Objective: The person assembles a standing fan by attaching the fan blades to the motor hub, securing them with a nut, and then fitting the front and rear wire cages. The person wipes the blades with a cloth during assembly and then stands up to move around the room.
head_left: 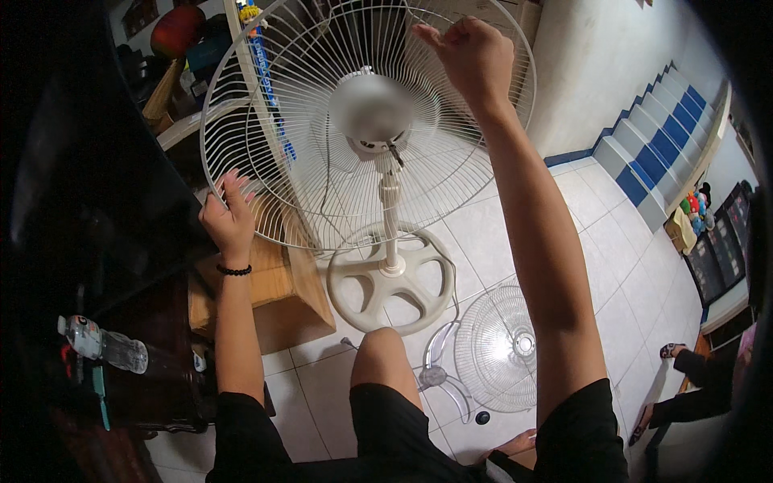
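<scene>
A white pedestal fan stands before me, its wire rear grille point(302, 173) exposed around the motor housing point(370, 113), whose middle is blurred. My left hand point(229, 221) is at the grille's lower left rim, fingers curled around the edge wires. At the upper right my right hand point(475, 60) is closed in front of the grille near its rim, one digit sticking out to the left; what its curled fingers hold, if anything, is hidden. The fan's pole point(390, 201) rises from a round spoked base point(346, 302) on the floor.
On the tiles lie the round front grille point(491, 346), a clear fan blade point(435, 376) and a small black knob point(482, 418). A cardboard box point(282, 302) is beside the base. Plastic bottles point(121, 350) stand at left. A person's legs point(684, 402) show at right, near blue-and-white stairs point(656, 145).
</scene>
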The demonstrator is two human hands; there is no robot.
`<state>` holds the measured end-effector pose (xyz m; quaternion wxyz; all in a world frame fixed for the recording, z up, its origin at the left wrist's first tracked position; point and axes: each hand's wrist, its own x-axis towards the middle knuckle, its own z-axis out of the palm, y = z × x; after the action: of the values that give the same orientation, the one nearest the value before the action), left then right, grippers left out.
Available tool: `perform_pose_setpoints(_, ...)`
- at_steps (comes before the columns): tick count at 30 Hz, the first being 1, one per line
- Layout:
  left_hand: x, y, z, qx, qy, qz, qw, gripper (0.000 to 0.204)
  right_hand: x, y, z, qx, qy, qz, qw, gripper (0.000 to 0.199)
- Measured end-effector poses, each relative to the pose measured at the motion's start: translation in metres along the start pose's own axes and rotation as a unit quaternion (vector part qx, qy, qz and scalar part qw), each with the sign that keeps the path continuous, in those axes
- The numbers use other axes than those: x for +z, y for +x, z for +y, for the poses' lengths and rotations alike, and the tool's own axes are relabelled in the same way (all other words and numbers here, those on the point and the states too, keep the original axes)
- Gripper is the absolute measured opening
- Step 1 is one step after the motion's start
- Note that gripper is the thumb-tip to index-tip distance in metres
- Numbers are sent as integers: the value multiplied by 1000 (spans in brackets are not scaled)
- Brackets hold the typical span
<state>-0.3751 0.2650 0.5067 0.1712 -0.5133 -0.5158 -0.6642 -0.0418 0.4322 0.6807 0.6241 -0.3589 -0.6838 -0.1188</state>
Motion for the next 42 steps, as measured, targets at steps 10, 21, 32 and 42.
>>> perform_pose_setpoints(10,-18,-4,-12,-53,-43,-17,998,34,-235,-242,-10,71,-104,-865,487,43)
perform_pose_setpoints(21,8,-7,-14,-81,-53,-19,995,39,-405,-271,-8,242,25,-750,615,47)
perform_pose_setpoints(32,9,3,-1,-59,-22,-12,998,36,23,-212,103,19,-108,20,994,41)
perform_pose_setpoints(42,-25,2,-22,18,39,-14,999,40,-38,-370,0,395,374,-455,705,20)
